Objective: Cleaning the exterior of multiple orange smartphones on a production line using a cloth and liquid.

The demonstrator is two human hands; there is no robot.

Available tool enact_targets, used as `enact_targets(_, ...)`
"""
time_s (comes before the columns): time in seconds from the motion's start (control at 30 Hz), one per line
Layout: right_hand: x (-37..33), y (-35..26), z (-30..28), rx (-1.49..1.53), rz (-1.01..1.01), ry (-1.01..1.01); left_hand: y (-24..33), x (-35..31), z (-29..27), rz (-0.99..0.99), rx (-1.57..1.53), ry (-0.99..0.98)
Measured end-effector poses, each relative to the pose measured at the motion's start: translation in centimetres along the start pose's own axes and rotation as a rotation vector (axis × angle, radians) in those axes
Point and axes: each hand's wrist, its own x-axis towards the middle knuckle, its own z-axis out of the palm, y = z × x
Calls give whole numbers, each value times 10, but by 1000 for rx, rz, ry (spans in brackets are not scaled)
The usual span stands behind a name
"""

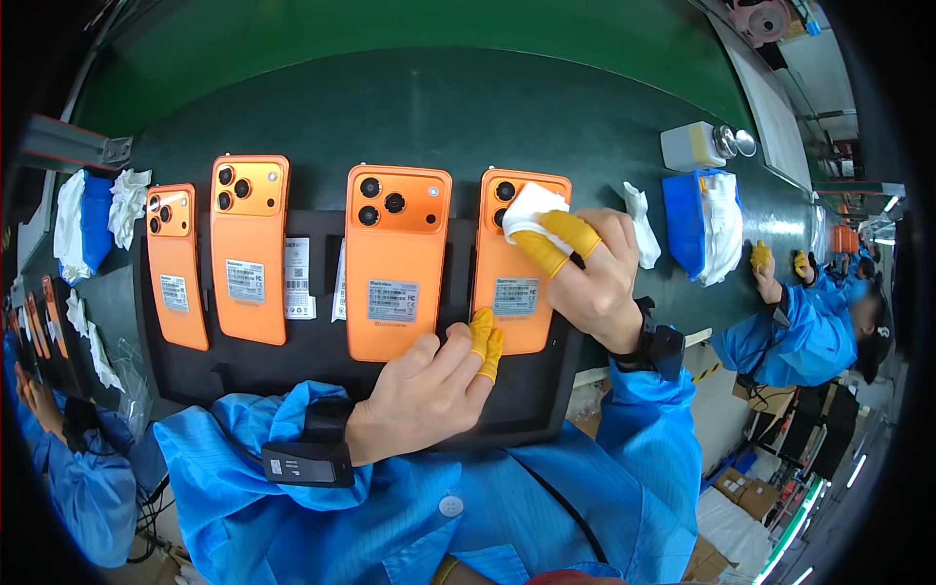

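My right hand point(600, 288), wearing yellow finger cots, presses a folded white wipe point(531, 203) over the camera end of the rightmost orange phone point(498, 261). That phone lies back up, and the wipe hides part of its lenses. At its lower left edge, the curled, cot-covered fingers of my left hand point(419, 395) grip the phone. Just to the left is another orange phone point(395, 258), its back and three lenses showing. Two more orange phones point(249, 234) point(177, 258) lie further left, each with a grey label.
The phones rest on a black tray point(244, 375) on a green bench point(419, 112). White wipes in a blue pack point(685, 224), a crumpled wipe point(641, 224) and a pump bottle point(692, 146) stand right. More wipes point(127, 207) lie left. Co-workers sit on both sides.
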Motion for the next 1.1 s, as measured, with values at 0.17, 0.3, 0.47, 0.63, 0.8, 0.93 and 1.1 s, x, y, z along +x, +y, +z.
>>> enact_targets(0.17,1,1,4,40,-31,-13,1,2,-1,-5,-7,8)
enact_targets(0.3,-2,5,1,29,-20,34,1,0,2,-5,22,2)
enact_targets(0.47,0,12,3,-27,29,70,2,2,4,-1,46,44)
enact_targets(0.63,2,13,-2,-5,8,68,2,0,2,-12,38,19)
enact_targets(0.8,0,12,6,-3,17,77,3,0,3,-12,31,2)
enact_targets(0.93,3,11,1,15,-6,72,3,-1,4,-21,44,28)
enact_targets(1.1,-1,12,5,-6,47,93,3,0,4,-14,42,33)
